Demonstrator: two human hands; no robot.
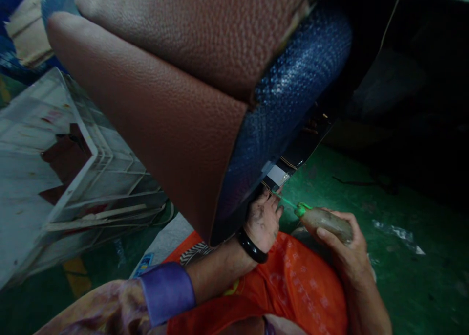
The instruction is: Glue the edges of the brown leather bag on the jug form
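The leather (157,124) was brown, and the mesh (293,76) was blue. The tool (326,223) was greyish, the cuff (168,293) purple, the bangle (252,247) black; the orange cloth (311,288) carried pale small motifs.

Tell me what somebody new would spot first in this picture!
Probably the big, bumpy brown covering, filling the top middle, with shiny blue mesh-like material along its right side. Next comes the bright green glow, right of centre below, at the tip of a dull object in the right hand. Bright orange cloth stands out at the bottom.
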